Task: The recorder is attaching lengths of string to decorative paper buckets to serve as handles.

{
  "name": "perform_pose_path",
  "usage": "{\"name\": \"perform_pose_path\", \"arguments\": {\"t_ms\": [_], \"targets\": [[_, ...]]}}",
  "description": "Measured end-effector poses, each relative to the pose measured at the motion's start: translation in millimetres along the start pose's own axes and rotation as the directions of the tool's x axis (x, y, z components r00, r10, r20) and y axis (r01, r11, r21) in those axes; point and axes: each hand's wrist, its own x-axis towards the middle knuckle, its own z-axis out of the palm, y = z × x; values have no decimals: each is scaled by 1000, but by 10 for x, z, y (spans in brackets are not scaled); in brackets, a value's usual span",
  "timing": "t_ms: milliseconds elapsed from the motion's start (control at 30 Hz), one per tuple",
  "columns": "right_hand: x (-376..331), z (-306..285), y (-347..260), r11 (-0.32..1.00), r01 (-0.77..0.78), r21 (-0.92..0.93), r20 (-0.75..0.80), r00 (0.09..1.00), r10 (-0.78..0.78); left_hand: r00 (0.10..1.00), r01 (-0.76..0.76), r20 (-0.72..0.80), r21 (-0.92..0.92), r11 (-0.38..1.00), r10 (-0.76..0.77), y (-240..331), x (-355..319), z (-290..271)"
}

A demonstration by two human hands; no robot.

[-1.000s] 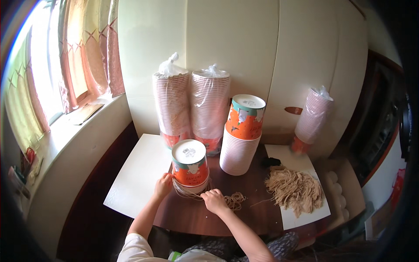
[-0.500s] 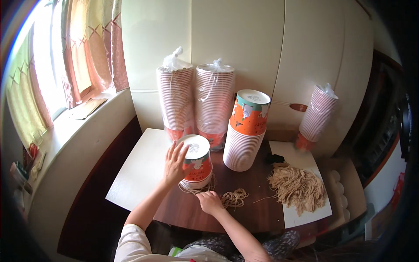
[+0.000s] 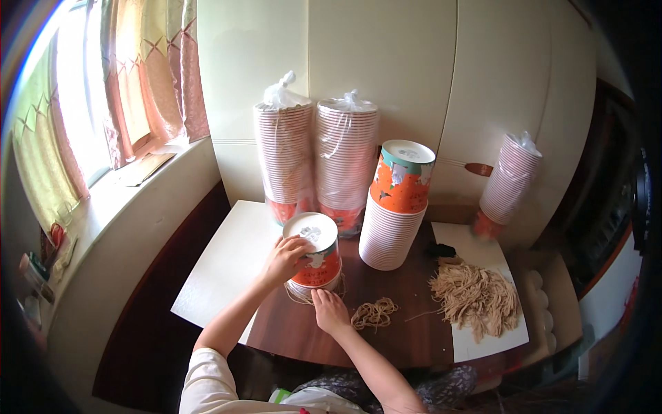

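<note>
Steadying, apparently, the upturned bucket (image 3: 321, 270), the left hand (image 3: 284, 260) now curls over its top edge; the right hand (image 3: 331, 310), fingers bunched, shifts to the cord (image 3: 296, 294) around its foot; both grips unclear.

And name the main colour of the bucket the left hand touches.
Mostly orange; the bucket shows best in head view.

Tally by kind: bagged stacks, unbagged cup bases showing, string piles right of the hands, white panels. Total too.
Bagged stacks: 3
Unbagged cup bases: 2
String piles: 2
White panels: 2
Total: 9
</note>
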Motion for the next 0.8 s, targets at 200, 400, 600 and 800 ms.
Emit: {"name": "perform_pose_path", "arguments": {"t_ms": [200, 400, 600, 800], "targets": [[42, 24, -33, 999, -29, -31, -34, 999, 27, 999, -27, 41, -47, 999, 29, -77, 26, -19], [68, 66, -44, 998, -38, -40, -87, 996, 34, 994, -35, 97, -90, 995, 43, -149, 50, -66], [66, 85, -11, 998, -48, -43, -85, 995, 45, 990, -24, 134, -69, 997, 33, -139, 51, -72], [21, -88, 76, 986, -159, 54, 80, 985, 155, 979, 107, 156, 153, 982, -131, 94, 43, -144]]}}
